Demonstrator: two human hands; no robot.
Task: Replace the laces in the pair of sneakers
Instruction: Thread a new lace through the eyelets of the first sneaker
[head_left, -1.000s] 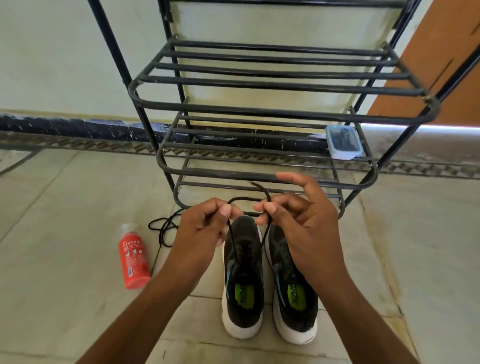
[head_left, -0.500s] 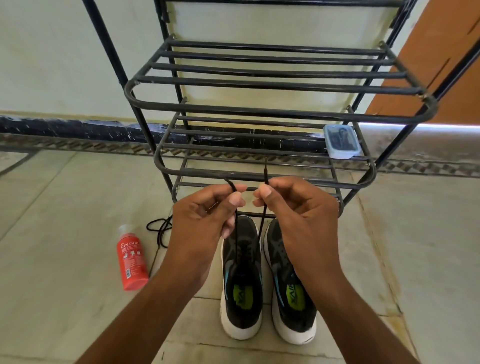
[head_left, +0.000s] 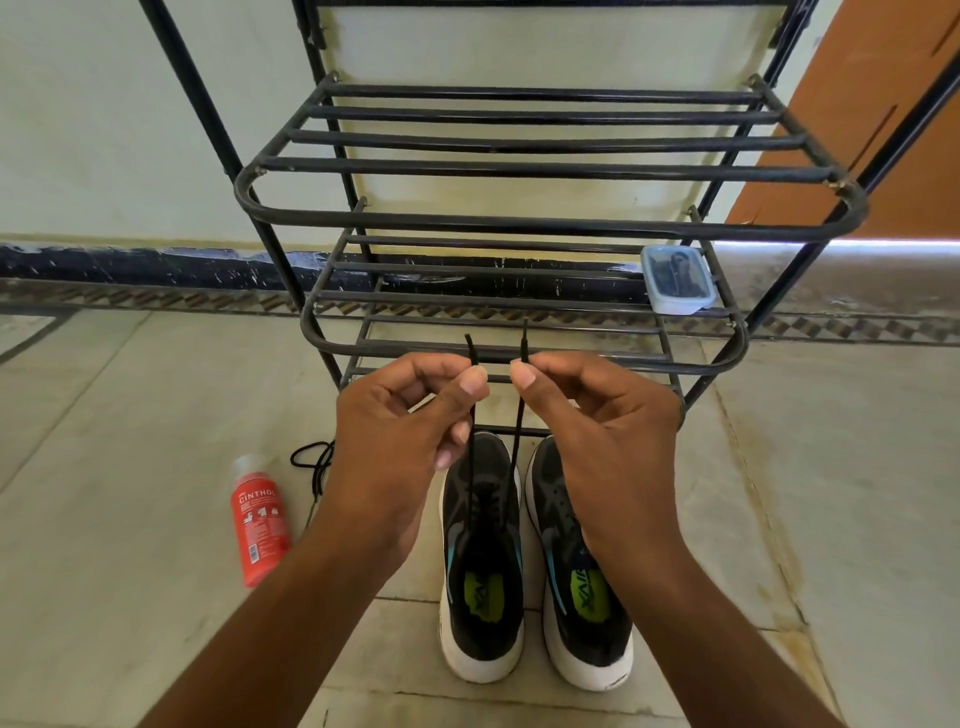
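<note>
Two black sneakers with white soles stand side by side on the floor, toes toward the rack: the left sneaker (head_left: 480, 582) and the right sneaker (head_left: 582, 597). A black lace (head_left: 514, 441) runs up from the left sneaker in two strands. My left hand (head_left: 410, 415) pinches one strand near its tip, and my right hand (head_left: 597, 410) pinches the other. Both tips stick up above my thumbs, held level and close together. A second black lace (head_left: 314, 462) lies loose on the floor, partly hidden behind my left wrist.
A black metal shoe rack (head_left: 519, 223) stands against the wall just beyond the sneakers. A small clear lidded box (head_left: 675, 280) sits on its lower shelf at right. A red bottle (head_left: 258, 525) lies on the tiled floor to the left.
The lace no longer loops between my hands. Both hands have pulled the two ends up taut and level, tips pointing upward.
</note>
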